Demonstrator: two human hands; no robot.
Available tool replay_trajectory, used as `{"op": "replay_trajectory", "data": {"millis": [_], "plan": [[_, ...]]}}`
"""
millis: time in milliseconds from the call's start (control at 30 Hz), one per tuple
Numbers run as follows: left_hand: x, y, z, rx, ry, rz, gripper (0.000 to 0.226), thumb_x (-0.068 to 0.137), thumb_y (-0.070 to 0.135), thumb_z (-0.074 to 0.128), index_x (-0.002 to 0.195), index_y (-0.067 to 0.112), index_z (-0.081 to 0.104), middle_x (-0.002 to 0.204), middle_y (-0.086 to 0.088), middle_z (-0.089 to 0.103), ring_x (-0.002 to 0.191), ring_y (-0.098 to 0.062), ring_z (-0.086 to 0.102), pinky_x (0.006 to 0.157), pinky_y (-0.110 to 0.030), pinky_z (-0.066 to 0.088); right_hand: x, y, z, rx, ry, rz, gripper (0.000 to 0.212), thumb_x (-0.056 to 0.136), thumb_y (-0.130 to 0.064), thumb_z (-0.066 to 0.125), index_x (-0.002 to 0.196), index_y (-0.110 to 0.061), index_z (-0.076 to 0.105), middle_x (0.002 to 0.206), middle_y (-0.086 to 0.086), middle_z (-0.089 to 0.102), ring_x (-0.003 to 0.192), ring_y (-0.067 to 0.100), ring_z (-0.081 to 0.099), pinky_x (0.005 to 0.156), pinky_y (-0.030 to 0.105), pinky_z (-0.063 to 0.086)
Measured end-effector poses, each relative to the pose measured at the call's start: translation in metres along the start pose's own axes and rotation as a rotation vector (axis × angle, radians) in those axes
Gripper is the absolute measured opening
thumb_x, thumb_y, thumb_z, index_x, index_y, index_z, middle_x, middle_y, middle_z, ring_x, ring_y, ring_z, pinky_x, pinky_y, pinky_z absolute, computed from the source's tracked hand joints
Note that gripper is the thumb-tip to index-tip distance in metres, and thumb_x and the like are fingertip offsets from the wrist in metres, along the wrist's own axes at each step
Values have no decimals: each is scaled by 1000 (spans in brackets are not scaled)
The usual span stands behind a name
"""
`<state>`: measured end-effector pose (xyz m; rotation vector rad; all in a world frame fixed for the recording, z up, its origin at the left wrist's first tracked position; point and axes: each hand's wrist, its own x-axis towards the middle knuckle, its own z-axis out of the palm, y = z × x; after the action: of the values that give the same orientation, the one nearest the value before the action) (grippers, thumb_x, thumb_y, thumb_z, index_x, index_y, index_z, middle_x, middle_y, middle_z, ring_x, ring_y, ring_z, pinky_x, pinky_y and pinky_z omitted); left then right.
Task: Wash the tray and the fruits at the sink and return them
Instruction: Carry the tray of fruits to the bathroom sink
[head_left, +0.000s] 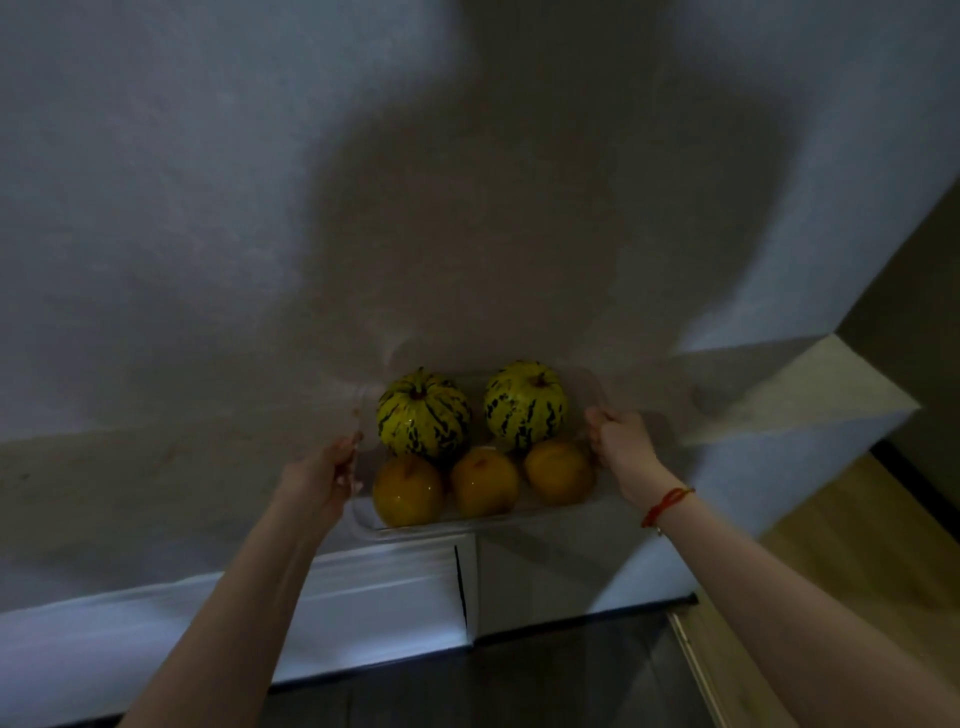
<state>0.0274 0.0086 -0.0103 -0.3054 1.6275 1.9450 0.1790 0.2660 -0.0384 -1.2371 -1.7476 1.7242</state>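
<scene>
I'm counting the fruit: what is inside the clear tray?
The tray holds five fruits: two striped yellow-green ones at the back and three orange ones in front. The tray floor under them is covered. Left hand and right hand grip its ends.

Readable text: none is showing.
Labels, brands, numbers, signs: none are appearing on any surface.

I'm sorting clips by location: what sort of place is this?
Probably an indoor room or hallway of a home, dimly lit: a plain wall, white baseboard and dark floor. No sink shows.
</scene>
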Motion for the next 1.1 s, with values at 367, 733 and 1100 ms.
{"op": "replay_trajectory", "data": {"millis": [367, 733, 1100], "plan": [[-29, 6, 62, 109, -138, -12, 28, 99, 2, 36, 79, 9, 54, 33, 10, 47, 25, -1, 38, 32, -10, 30, -39, -3, -72, 70, 147, -22, 39, 98, -10, 44, 59, -15, 36, 52, 3, 30, 41, 12, 30, 40, 21, 25], [-71, -19, 152, 214, -366, -89, 30, 99, -2, 34, 77, 8, 53, 56, 3, 54, 30, 0, 42, 31, -9, 28, -105, 1, -175, 185, 380, 28, 30, 96, -6, 44, 66, -14, 44, 55, 2, 34, 45, 10, 31, 36, 17, 26], [-114, -70, 261, 348, -497, -123, 31, 99, -1, 29, 79, 6, 52, 34, 8, 48, 25, 0, 36, 32, -8, 28, -123, 22, -285, 270, 531, 75, 30, 96, -8, 45, 67, -12, 50, 54, 0, 36, 34, 3, 31, 32, 14, 24]]}}
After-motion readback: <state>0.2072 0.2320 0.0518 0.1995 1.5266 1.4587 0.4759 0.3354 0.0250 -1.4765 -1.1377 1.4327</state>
